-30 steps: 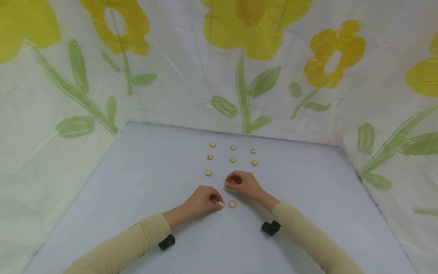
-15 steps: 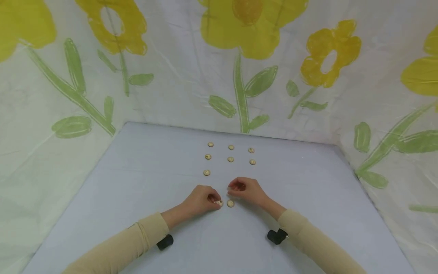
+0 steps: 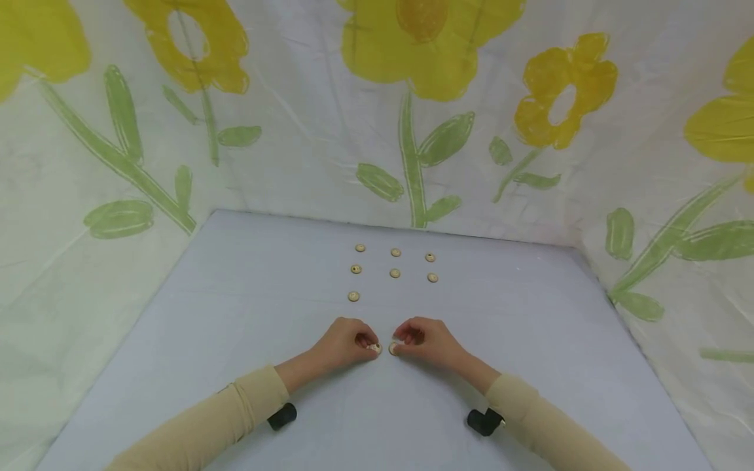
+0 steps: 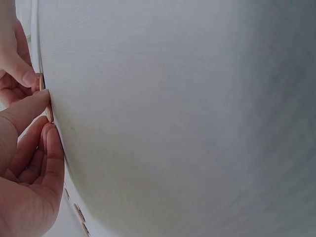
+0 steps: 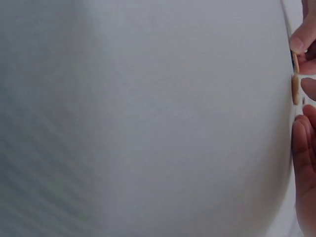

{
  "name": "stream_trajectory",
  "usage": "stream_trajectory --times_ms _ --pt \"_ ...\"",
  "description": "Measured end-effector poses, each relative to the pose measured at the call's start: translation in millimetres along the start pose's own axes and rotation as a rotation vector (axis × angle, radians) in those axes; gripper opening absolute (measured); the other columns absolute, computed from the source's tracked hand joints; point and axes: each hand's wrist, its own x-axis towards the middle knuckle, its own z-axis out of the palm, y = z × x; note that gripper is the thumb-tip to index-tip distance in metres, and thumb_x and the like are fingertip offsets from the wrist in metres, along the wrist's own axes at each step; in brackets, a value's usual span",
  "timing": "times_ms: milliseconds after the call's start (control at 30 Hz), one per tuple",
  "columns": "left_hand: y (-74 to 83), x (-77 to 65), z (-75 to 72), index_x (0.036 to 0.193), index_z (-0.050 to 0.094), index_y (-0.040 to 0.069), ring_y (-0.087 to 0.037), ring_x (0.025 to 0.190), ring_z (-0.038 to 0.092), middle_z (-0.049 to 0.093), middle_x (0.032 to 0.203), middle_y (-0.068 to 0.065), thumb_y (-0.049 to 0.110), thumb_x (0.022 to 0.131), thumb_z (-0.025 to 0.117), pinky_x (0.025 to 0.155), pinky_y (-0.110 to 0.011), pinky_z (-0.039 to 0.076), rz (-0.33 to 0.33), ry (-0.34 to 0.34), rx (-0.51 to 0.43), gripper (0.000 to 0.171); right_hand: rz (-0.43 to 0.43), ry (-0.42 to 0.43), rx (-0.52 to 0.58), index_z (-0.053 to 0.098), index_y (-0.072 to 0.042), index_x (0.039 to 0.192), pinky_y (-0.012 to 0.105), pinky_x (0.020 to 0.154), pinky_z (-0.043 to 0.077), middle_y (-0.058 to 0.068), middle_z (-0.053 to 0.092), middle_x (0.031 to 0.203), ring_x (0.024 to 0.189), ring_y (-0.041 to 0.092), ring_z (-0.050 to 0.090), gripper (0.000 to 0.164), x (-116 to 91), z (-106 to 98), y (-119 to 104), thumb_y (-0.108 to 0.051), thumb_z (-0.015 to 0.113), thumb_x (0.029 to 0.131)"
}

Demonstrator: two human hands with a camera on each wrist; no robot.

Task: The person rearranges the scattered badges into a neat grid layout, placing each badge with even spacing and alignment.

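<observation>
My left hand (image 3: 344, 340) pinches a small round wooden disc (image 3: 378, 348) with a dark mark, low over or on the tabletop. Beside it, a second wooden disc (image 3: 392, 348) lies close to my right hand (image 3: 430, 341). My right thumb is at that disc's edge, while in the right wrist view the curved fingertips (image 5: 299, 129) stand a little apart from it. The left wrist view shows the left thumb (image 4: 37, 106) on the pinched disc (image 4: 49, 112). A lone wooden disc (image 3: 353, 296) lies farther off, beyond the left hand.
Behind the hands, more discs lie in two rows, among them a middle disc (image 3: 395, 273) and a far-right disc (image 3: 430, 257). The pale table (image 3: 265, 261) meets a curtain (image 3: 306, 131) with painted yellow flowers at its back and sides.
My right hand has come down toward me, from above the near discs to the right one's edge. The left hand keeps its pinch, almost still. The camera view has shifted slightly.
</observation>
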Motion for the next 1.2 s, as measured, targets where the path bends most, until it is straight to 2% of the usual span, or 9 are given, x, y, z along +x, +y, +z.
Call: stream_trajectory --times_ms 433,1000,1200 --pt "1.1 1.0 -0.6 0.086 0.074 0.004 -0.003 0.066 0.055 0.066 0.073 0.001 0.008 0.076 0.081 0.061 -0.021 0.048 -0.023 -0.013 0.012 0.013 -0.124 -0.023 -0.054 0.070 -0.014 0.099 0.023 0.068 0.049 -0.006 0.063 0.086 0.076 0.008 0.057 0.021 -9 2 -2 -0.019 0.080 0.082" --pt "3.0 4.9 -3.0 0.085 0.073 0.007 -0.004 0.066 0.054 0.064 0.073 0.005 0.011 0.077 0.081 0.061 -0.022 0.047 -0.055 -0.066 0.052 0.012 -0.119 -0.012 -0.040 0.069 -0.013 0.098 0.024 0.070 0.049 -0.006 0.063 0.087 0.078 0.009 0.057 0.019 -11 4 -5 -0.016 0.079 0.083" --pt "4.1 10.3 -3.2 0.085 0.073 0.006 -0.005 0.065 0.054 0.063 0.071 0.004 0.009 0.076 0.080 0.060 -0.022 0.047 -0.043 -0.061 0.064 0.012 -0.114 -0.010 -0.033 0.069 -0.013 0.098 0.024 0.070 0.049 -0.006 0.063 0.086 0.077 0.010 0.057 0.018 -11 4 -5 -0.017 0.079 0.083"
